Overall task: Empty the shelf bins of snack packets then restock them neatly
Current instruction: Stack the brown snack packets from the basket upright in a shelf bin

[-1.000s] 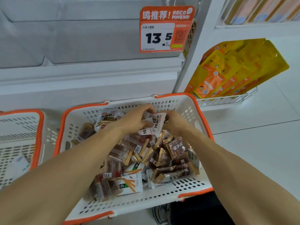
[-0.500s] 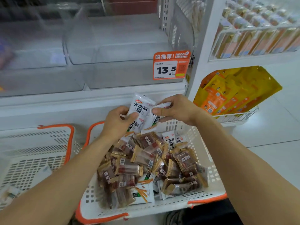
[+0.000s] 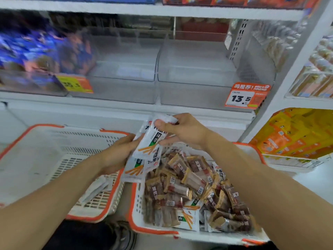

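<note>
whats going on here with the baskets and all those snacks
A person is restocking a shelf. Both hands hold white packets above a basket heaped with brown packets: the left hand grips a few white packets and the right hand pinches another white packet. The clear bins on the shelf above look empty. A second basket sits to the left.

"13.5" on orange price tag
</note>
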The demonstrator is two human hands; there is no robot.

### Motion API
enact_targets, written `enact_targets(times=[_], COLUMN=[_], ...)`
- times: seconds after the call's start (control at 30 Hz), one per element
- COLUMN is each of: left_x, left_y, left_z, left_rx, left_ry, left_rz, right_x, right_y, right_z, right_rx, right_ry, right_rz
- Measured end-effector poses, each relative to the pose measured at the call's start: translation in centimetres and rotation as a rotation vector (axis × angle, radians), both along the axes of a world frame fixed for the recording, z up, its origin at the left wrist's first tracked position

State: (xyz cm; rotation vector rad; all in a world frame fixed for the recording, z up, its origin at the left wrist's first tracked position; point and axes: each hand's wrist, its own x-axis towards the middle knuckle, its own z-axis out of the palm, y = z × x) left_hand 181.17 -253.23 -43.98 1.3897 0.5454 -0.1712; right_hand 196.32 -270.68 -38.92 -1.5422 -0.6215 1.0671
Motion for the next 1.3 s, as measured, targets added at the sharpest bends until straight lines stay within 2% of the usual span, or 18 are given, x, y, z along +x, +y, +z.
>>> enact_targets(times=[0.13, 0.23, 0.3, 0.4, 0.47, 0.53, 0.6, 0.7, 0.8, 0.9, 0.97, 1.07, 1.17, 1.23, 1.3], left_x=[-5.0, -8.6, -10.4, -12.0, -12.3, -11.9, -10.9, -8.4, -5.3, -2.7, -1.4, -0.4, -0.3, -0.3, -0.1], left_y=[3.3, 6.8, 9.3, 11.9, 13.2, 13.4, 12.6, 8.6, 2.8, -3.4, -7.1, -11.4, -13.3, -13.7, -13.4], left_z=[-0.7, -1.4, -2.2, -3.5, -5.0, -6.1, -7.0, -6.9, -7.4, -8.4, -9.8, -13.1, -16.3, -17.2, -17.3], left_rx=[-0.04, -0.014, 0.138, 0.533, 0.595, 0.636, 0.696, 0.776, 0.757, 0.751, 0.776, 0.851, 1.156, 1.341, 1.415], left_ry=[-0.008, -0.04, 0.021, 0.179, 0.313, 0.403, 0.367, 0.235, 0.118, 0.067, 0.04, 0.037, -0.017, -0.048, -0.019], left_rz=[0.092, 0.241, 0.346, 0.355, 0.301, 0.231, 0.243, 0.248, 0.035, -0.352, -0.585, -0.789, -0.93, -0.977, -0.924], right_x=[-3.8, -7.0, -8.8, -10.7, -10.8, -9.7, -7.5, -3.2, 0.6, 0.8, -1.0, -4.0, -5.5, -5.5, -4.8], right_y=[7.1, 12.9, 15.6, 17.2, 16.0, 13.2, 9.1, 2.1, -4.1, -7.8, -9.0, -10.2, -11.8, -13.2, -14.7], right_z=[-3.0, -5.7, -7.1, -8.6, -9.8, -11.6, -13.0, -13.6, -14.4, -16.2, -17.7, -20.0, -21.5, -21.8, -21.7], right_rx=[0.043, 0.026, -0.005, -0.087, -0.148, -0.189, -0.204, -0.343, -0.598, -0.822, -0.866, -0.837, -0.766, -0.743, -0.762], right_ry=[0.107, 0.076, -0.1, -0.423, -0.525, -0.613, -0.693, -0.654, -0.544, -0.452, -0.442, -0.634, -0.792, -0.897, -0.978], right_rz=[-0.078, -0.103, -0.064, 0.128, 0.223, 0.231, 0.158, 0.112, 0.286, 0.449, 0.482, 0.476, 0.387, 0.363, 0.348])
